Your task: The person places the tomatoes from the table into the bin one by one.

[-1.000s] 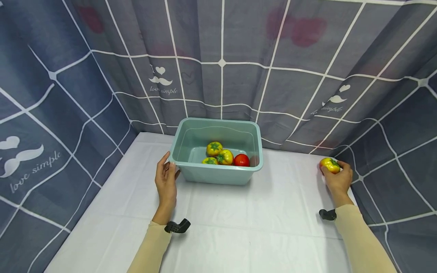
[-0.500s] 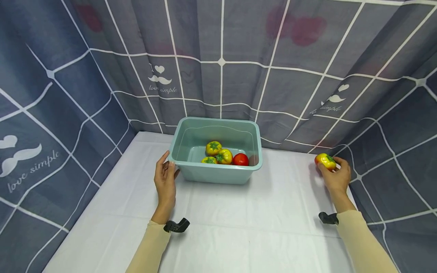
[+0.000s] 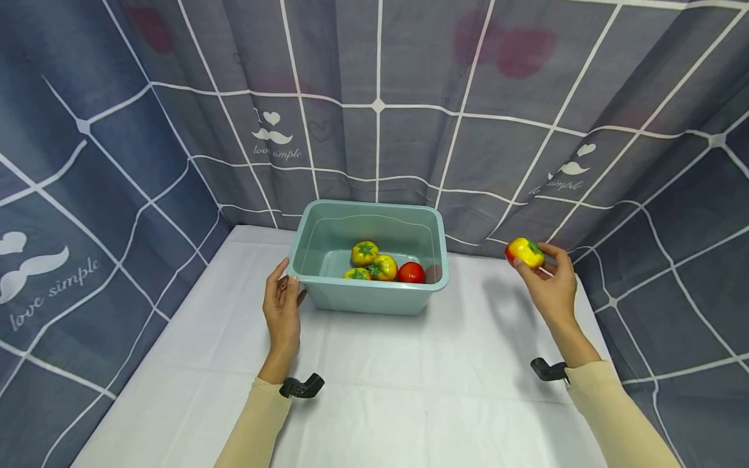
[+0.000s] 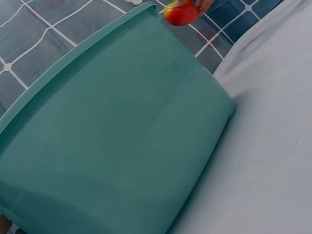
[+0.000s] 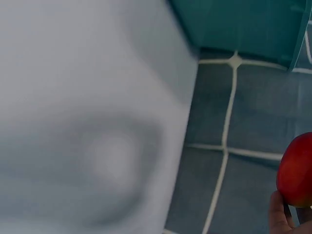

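Note:
In the head view, my right hand (image 3: 552, 283) grips a red-and-yellow bell pepper (image 3: 525, 253) with a green stem cap, raised above the white table at the right. Its smooth red underside shows in the right wrist view, where the pepper (image 5: 297, 170) sits above the fingertips. My left hand (image 3: 283, 309) touches the left front corner of a pale green plastic bin (image 3: 368, 298), thumb toward the front and fingers along the side. Inside the bin lie several yellow peppers (image 3: 383, 267) with green caps and a round red piece (image 3: 411, 272), whose kind I cannot tell.
A white cloth (image 3: 380, 403) covers the table. Grey-blue grid-patterned curtains (image 3: 409, 149) hang behind it and along both sides, close to the bin's back. The bin's tall side wall (image 4: 117, 122) fills much of the left wrist view.
My right hand has lifted the bell pepper off the right side of the table and moved it left toward the bin. The left hand stays at the bin's corner.

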The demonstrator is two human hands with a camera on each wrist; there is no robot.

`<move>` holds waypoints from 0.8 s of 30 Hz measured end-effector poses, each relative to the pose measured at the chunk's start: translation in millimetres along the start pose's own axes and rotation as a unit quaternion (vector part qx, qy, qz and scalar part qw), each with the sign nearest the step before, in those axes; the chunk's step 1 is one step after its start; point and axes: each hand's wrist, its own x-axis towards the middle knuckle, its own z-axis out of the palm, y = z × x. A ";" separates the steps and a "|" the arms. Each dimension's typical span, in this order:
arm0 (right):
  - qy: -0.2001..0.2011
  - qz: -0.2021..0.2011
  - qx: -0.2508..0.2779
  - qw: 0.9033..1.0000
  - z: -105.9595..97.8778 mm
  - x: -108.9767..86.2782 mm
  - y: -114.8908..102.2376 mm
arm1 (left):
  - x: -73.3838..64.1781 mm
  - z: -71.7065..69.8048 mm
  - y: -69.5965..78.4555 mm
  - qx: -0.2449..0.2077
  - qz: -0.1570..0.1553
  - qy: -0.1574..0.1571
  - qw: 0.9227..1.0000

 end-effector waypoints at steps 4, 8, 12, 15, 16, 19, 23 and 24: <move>-0.023 -0.025 0.028 0.999 8.9 -4.7 -23.0 | -0.8 0.0 -0.3 0.002 -0.002 -0.001 1.000; -0.052 -0.054 0.061 0.995 18.9 -8.2 -46.7 | 0.0 0.3 -0.4 -0.001 0.000 0.000 1.000; -0.087 -0.095 0.085 0.988 30.1 -10.9 -67.1 | 0.5 0.9 -0.2 -0.003 0.001 0.002 1.000; -0.116 -0.118 0.106 0.981 39.8 -12.6 -80.0 | 0.6 1.3 -0.5 -0.001 0.001 0.002 1.000; -0.127 -0.124 0.113 0.978 43.6 -13.1 -84.3 | 0.7 1.3 -0.5 -0.001 0.000 0.002 1.000; -0.160 -0.146 0.125 0.968 56.0 -14.6 -96.7 | 0.8 1.2 -0.9 0.000 -0.002 0.003 1.000; -0.202 -0.168 0.105 0.959 73.4 -16.9 -110.7 | 1.3 0.4 -1.9 0.001 -0.003 0.005 1.000; -0.212 -0.171 0.095 0.957 77.7 -17.4 -113.7 | 1.5 0.3 -2.2 0.000 -0.003 0.004 1.000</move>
